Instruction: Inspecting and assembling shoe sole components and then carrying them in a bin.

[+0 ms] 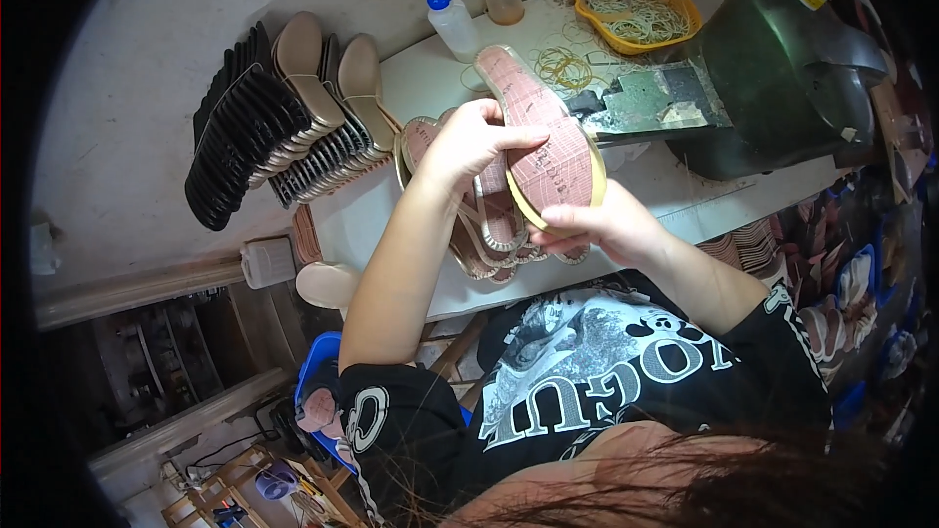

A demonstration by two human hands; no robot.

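Both of my hands hold a pink-patterned shoe insole up over the table, tilted, with handwriting on its face and a yellowish edge along its wide end. My left hand grips it from the left side, thumb lying across the pink face. At the lower right, my right hand pinches the wide end, thumb on top and fingers beneath. Below them lies a loose pile of similar pink insoles with pale rims, partly hidden by my left hand and the held insole.
Bundled black and beige soles lean at the left by the wall. Two squeeze bottles, one blue-capped and one red-tipped, stand behind. A yellow basket of rubber bands sits at the back. A dark green machine occupies the right.
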